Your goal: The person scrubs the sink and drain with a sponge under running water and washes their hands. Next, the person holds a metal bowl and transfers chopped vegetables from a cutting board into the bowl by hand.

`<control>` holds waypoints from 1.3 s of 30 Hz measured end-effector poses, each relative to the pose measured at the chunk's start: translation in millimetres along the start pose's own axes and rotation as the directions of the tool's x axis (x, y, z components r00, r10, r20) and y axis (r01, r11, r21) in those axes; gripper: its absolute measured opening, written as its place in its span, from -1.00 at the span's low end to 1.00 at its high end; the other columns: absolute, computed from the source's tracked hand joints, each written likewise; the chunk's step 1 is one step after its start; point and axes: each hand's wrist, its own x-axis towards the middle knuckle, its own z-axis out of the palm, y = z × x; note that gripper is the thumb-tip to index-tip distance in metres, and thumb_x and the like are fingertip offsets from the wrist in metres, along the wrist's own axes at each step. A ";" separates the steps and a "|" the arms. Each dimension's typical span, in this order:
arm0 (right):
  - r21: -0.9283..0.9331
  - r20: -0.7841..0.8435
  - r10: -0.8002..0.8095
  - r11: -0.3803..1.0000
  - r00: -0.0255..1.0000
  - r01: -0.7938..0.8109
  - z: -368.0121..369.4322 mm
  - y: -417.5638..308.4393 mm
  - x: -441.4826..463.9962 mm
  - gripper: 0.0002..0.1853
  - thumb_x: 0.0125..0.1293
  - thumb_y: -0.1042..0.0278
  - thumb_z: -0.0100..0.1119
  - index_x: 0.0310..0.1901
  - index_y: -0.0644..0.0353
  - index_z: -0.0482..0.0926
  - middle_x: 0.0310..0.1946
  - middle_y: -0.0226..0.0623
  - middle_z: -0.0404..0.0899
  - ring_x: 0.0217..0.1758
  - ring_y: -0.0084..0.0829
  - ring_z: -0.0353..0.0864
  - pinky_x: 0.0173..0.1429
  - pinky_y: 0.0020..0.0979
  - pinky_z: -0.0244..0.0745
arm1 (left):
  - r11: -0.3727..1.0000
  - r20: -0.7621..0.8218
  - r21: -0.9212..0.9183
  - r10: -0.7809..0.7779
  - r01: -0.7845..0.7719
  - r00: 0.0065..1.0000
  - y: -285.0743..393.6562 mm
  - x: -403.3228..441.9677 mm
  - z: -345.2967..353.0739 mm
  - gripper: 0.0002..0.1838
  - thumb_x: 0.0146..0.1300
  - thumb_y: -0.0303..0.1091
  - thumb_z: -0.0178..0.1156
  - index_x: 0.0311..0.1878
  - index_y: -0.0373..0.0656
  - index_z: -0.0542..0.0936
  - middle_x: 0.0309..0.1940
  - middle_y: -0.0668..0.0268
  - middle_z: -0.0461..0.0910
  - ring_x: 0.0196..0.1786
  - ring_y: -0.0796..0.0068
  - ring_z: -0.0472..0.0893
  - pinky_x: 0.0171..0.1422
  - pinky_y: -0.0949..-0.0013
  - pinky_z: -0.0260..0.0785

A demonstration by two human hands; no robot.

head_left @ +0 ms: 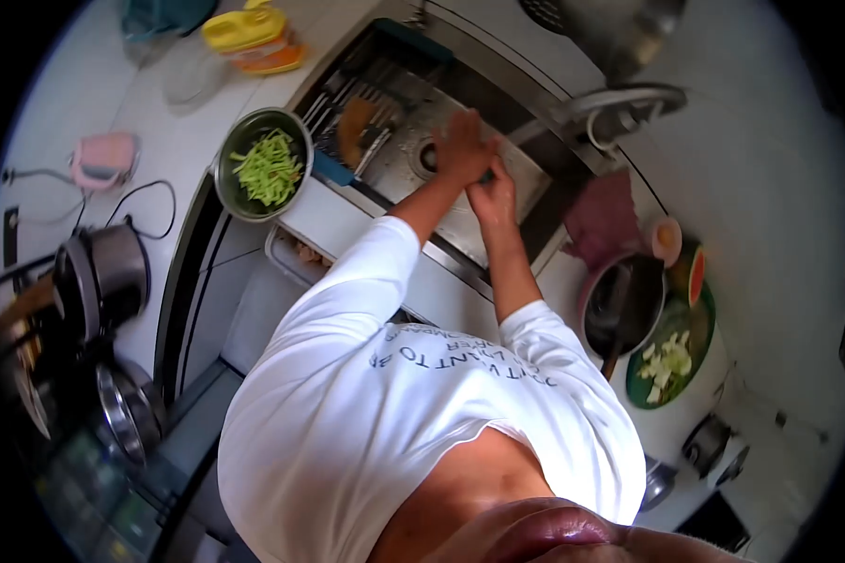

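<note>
Both of my hands are over the metal sink (526, 178), pressed against each other near the drain (428, 156). My left hand (464, 148) has its fingers stretched out and slightly blurred, and I see nothing held in it. Against its side lies my right hand (494, 195), whose fingers are partly hidden by the left. To the right is the faucet (620, 101), with its spout pointing at the hands. A rack with blue ends (333, 169) sits in the left part of the sink, holding a brown piece (355, 129) and some utensils.
On the left counter stand a metal bowl (225, 192) of cut green vegetable (268, 169), a yellow jug (253, 39) and a pink appliance (105, 159). At right are a pot (590, 319), a reddish cloth (603, 218) and a green tray (640, 387) with pale chopped pieces (667, 361).
</note>
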 end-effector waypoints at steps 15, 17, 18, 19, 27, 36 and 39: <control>-0.235 -0.327 -0.004 0.969 0.945 -0.077 -24.7 -6.7 69.0 -0.88 0.22 0.34 -0.16 -0.42 0.12 0.35 -0.67 -0.46 0.20 -0.74 -0.58 0.12 -0.71 -0.57 0.00 | 0.710 0.419 -0.608 -0.092 0.355 0.903 -37.2 -106.5 -39.9 -0.51 0.33 -0.05 -0.14 0.16 -0.23 0.35 0.07 0.00 0.42 0.16 0.15 0.40 0.22 0.32 0.18; -0.262 -0.392 -0.064 0.964 0.918 -0.044 -11.3 -5.3 63.7 -0.86 0.20 0.36 -0.14 -0.51 0.09 0.29 -0.70 -0.49 0.12 -0.74 -0.58 0.06 -0.70 -0.57 -0.03 | 0.745 0.412 -0.573 -0.098 0.341 0.906 -50.7 -114.1 -52.6 -0.56 0.31 -0.10 -0.11 0.09 -0.24 0.40 -0.02 0.00 0.49 0.08 0.10 0.47 0.13 0.26 0.27; -0.276 -0.422 -0.095 0.961 0.902 -0.028 -7.4 -4.9 62.6 -0.83 0.19 0.37 -0.13 -0.55 0.07 0.26 -0.72 -0.51 0.08 -0.74 -0.57 0.03 -0.70 -0.56 -0.04 | 0.737 0.394 -0.585 -0.107 0.339 0.913 -56.0 -118.0 -57.5 -0.60 0.30 -0.14 -0.06 0.05 -0.23 0.42 -0.07 0.02 0.52 0.03 0.12 0.50 0.08 0.28 0.31; -0.303 -0.466 -0.135 0.953 0.874 -0.015 -3.2 -3.9 62.0 -0.83 0.19 0.36 -0.13 -0.56 0.07 0.26 -0.72 -0.51 0.06 -0.75 -0.57 0.02 -0.70 -0.56 -0.05 | 0.728 0.374 -0.598 -0.116 0.335 0.920 -60.8 -121.3 -62.2 -0.64 0.28 -0.18 -0.02 0.02 -0.23 0.45 -0.11 0.04 0.54 -0.03 0.14 0.54 0.03 0.30 0.34; -0.219 -0.302 -0.022 0.975 0.953 -0.047 2.2 13.9 52.2 -0.77 0.16 0.31 -0.08 -0.60 0.03 0.18 -0.76 -0.54 -0.02 -0.77 -0.59 -0.05 -0.72 -0.52 -0.05 | 0.583 0.205 -0.766 -0.177 0.270 0.963 -78.1 -125.7 -67.5 -0.74 0.23 -0.31 0.07 -0.08 -0.25 0.50 -0.20 0.15 0.59 -0.14 0.40 0.59 -0.09 0.43 0.38; -0.761 0.139 -0.403 0.541 0.905 0.358 16.6 83.1 -4.6 -0.66 0.24 0.44 -0.21 0.03 0.31 0.35 -0.26 -0.19 0.53 -0.24 -0.34 0.53 -0.14 -0.37 0.46 | -0.118 0.519 -0.854 -0.283 0.507 0.807 -25.4 -61.3 -86.5 -0.50 0.35 0.01 -0.21 0.18 -0.15 0.27 0.06 0.28 0.35 0.09 0.41 0.37 0.14 0.32 0.22; -0.736 -0.068 -0.302 0.659 0.951 0.156 22.9 43.8 -10.2 -0.62 0.30 0.35 -0.19 0.14 0.21 0.29 -0.11 -0.23 0.43 -0.09 -0.42 0.41 0.00 -0.42 0.34 | 0.046 0.482 -0.867 -0.177 0.497 0.858 -22.0 -61.4 -55.7 -0.44 0.36 0.02 -0.24 0.23 -0.22 0.20 0.19 0.18 0.23 0.19 0.28 0.29 0.24 0.27 0.12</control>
